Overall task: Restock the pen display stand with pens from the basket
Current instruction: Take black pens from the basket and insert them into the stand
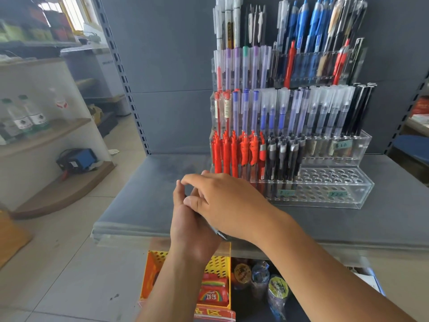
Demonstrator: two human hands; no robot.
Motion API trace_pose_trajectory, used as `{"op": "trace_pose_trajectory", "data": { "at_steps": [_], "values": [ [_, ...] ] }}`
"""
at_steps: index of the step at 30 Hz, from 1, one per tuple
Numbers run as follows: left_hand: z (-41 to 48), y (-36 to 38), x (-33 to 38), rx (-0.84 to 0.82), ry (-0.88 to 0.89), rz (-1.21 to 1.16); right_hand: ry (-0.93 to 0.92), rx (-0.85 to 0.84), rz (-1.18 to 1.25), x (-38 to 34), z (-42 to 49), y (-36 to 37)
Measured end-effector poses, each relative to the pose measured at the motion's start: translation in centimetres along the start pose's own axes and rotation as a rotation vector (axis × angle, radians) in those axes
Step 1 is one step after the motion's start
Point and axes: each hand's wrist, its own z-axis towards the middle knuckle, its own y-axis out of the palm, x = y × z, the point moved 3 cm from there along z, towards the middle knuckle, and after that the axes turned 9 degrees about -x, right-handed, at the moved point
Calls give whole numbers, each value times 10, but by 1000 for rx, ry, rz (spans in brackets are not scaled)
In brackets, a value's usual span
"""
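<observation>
Both hands (209, 205) meet before the pen display stand (325, 191).

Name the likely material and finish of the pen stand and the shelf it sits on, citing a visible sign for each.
Pen stand: probably clear acrylic, glossy; you see pens and holes straight through its walls. Shelf: likely painted metal, matte grey-blue; flat, dull sheen, thin front edge.

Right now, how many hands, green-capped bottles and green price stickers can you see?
Hands: 2 (left hand, right hand)
Green-capped bottles: 2
Green price stickers: 3
Total: 7
</observation>
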Motion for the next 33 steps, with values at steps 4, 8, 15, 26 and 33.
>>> {"op": "trace_pose_trajectory", "data": {
  "at_steps": [4, 8, 15, 26, 33],
  "values": [
    [0, -5, 0, 13, -121, -87, 28, -81, 81, 1, 0, 3],
    [-2, -7, 2, 4, -159, -45, 52, -160, 100, 3, -1, 6],
    [-7, -1, 5, -39, -180, -14, 60, -248, 117, 3, -4, 0],
    [-7, 1, 5, -92, -190, 25, 83, -176, 81, 5, -13, -6],
    [-4, 0, 4, -70, -165, 5, 57, -61, 243, 6, -24, -30]
  ]
}}
